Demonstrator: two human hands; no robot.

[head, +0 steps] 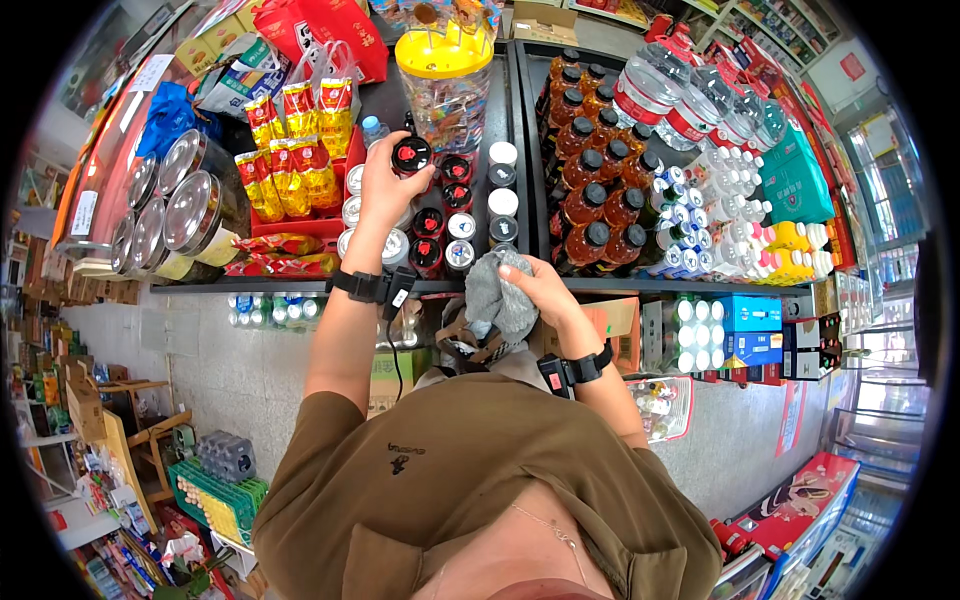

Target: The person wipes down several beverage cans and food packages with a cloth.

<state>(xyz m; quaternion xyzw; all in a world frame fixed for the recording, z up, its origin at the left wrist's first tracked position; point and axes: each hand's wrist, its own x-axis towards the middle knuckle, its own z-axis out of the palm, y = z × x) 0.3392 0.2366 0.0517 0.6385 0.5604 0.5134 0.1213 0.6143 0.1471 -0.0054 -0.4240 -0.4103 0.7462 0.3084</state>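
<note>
My left hand grips a dark-lidded container with a red mark on its top, above rows of similar containers. In my right hand is a bunched grey cloth, held at the front edge of the black counter. Between the hands stand red-marked dark tops, silver can tops and white lids. A tall clear tub with a yellow rim rises behind them.
Red and yellow packets and large clear jars stand at left. Amber drink bottles, water jugs and small bottles fill the right side. Cartons and packed drinks sit below the counter. A red crate-like basket is near my right arm.
</note>
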